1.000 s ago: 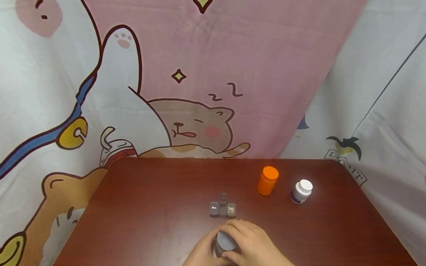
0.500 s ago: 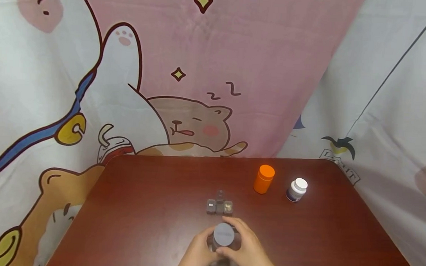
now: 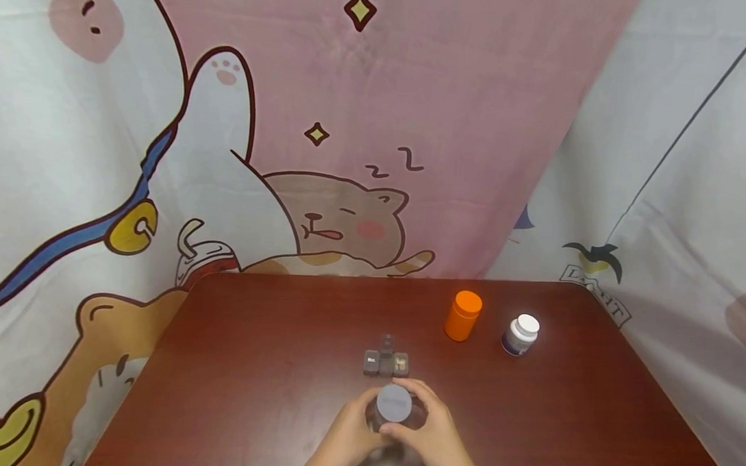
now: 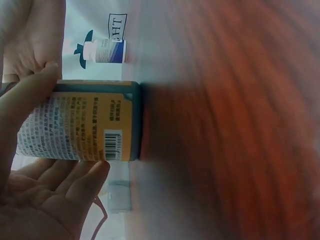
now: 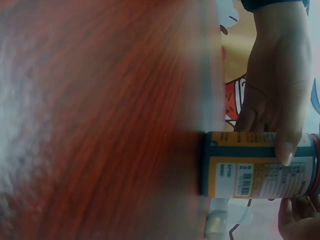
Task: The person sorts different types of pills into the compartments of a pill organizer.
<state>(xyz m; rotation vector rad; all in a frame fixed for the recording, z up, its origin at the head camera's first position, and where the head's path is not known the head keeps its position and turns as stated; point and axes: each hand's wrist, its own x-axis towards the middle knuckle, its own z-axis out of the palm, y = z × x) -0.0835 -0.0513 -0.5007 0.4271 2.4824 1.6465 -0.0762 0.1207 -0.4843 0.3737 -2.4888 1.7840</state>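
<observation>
A supplement bottle [image 3: 394, 402] with a grey lid stands upright near the front of the table, between both hands. Its yellow and teal label [image 4: 80, 125] carries small print and a barcode. My left hand [image 3: 350, 427] grips the bottle's body, its thumb [image 5: 287, 150] lying across the label in the right wrist view. At the top, my right hand [image 3: 430, 430] has thumb and forefinger curled round the lid. Just beyond the bottle lies a small grey translucent pill box [image 3: 385, 363] with several compartments, one holding something yellowish.
Farther back on the right, an orange bottle [image 3: 463, 316] stands beside a white bottle [image 3: 520, 335] with a blue-marked label. The dark red wooden table [image 3: 270, 353] ends at a cartoon-printed cloth [image 3: 463, 126].
The right hand has turned round the lid: its fingers lay over the lid's far side before, and the lid top shows more fully now. The bottle stays between both hands.
</observation>
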